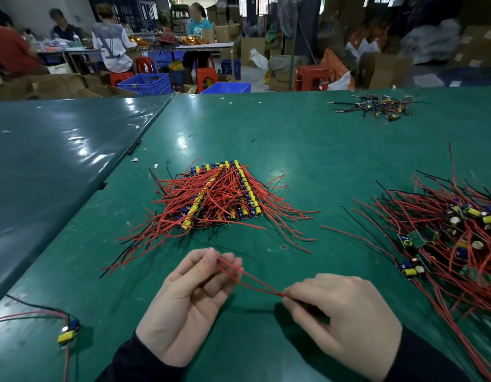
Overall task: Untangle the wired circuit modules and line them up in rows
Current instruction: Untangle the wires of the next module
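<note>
Two red wires [250, 279] stretch between my hands low in the middle of the view. My left hand [189, 301] pinches their far ends between thumb and fingertips, palm up. My right hand [338, 315] grips the other end, its fingers curled over a module that is mostly hidden. Beyond my hands lies a block of modules lined up in rows [222, 194], their red and black wires fanning outward. A tangled heap of modules [453, 232] covers the right side of the green table [307, 150].
A single loose module [69, 330] with red and black wires lies at the near left. A small pile of wire scraps [376, 106] sits at the far right. A darker table [51, 161] adjoins on the left. People work at benches behind, among blue crates and red stools.
</note>
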Motion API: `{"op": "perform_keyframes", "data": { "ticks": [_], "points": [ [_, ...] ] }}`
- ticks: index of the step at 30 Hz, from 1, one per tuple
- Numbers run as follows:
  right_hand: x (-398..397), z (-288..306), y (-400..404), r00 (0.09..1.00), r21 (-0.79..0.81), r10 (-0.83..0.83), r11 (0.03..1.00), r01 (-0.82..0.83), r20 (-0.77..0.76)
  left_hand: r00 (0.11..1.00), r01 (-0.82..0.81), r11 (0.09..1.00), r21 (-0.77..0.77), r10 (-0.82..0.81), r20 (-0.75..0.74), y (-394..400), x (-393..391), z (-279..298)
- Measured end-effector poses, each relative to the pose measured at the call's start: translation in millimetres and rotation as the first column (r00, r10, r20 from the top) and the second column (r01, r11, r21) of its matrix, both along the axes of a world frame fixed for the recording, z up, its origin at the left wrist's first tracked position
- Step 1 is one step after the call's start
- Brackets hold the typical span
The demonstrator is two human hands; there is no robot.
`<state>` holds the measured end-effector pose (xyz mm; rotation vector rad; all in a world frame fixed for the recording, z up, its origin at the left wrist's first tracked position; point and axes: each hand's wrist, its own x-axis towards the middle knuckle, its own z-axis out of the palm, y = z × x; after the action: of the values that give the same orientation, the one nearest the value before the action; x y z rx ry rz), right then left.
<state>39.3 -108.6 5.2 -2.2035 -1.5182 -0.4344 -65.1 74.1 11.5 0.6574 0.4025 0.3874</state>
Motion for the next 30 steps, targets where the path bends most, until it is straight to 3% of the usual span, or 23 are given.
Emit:
{"op": "perform_keyframes", "data": {
  "ticks": [4, 10, 15, 18, 22, 24, 27, 30],
  "points": [
    [2.2, -1.4, 0.3, 0.999, -0.004, 0.003, 1.000, -0.002, 0.044, 0.999, 0.028, 0.998, -0.053, -0.029, -0.023, -1.6, 0.2, -1.7],
    [8.8, 0.0, -1.5, 0.983, -0.075, -0.018, 0.997, 0.032, 0.185, 0.967, 0.231, 0.972, 0.050, -0.224, -0.119, -2.4, -4.9, -1.3],
    [7.8, -2.6, -0.9, 0.983, -0.078, 0.038, 0.997, -0.024, 0.181, 0.979, 0.181, 0.983, -0.040, -0.184, -0.091, 2.4, -5.0, 0.1],
    [7.0, -0.4, -0.6, 0.981, -0.076, 0.064, 0.996, -0.051, 0.183, 0.952, 0.307, 0.949, 0.069, -0.306, -0.014, 1.6, -8.5, 3.2],
    [5.7, 0.6, 0.3, 0.980, -0.108, 0.088, 0.992, -0.069, 0.177, 0.879, 0.471, 0.860, 0.196, -0.477, -0.018, 1.3, -11.6, 5.2],
    [6.2, 0.4, -0.1, 0.982, -0.107, 0.072, 0.993, -0.054, 0.175, 0.897, 0.440, 0.883, 0.160, -0.441, -0.036, 3.7, -11.1, 6.4],
    [9.0, 1.1, -0.8, 0.988, -0.099, 0.047, 0.995, -0.033, 0.147, 0.969, 0.240, 0.970, 0.032, -0.237, -0.074, 6.3, -7.5, 4.2],
    [5.8, 3.8, 0.2, 0.990, -0.130, 0.077, 0.990, -0.061, 0.118, 0.995, 0.066, 0.997, -0.037, -0.069, -0.074, 6.5, -4.3, 3.0]
  ]
}}
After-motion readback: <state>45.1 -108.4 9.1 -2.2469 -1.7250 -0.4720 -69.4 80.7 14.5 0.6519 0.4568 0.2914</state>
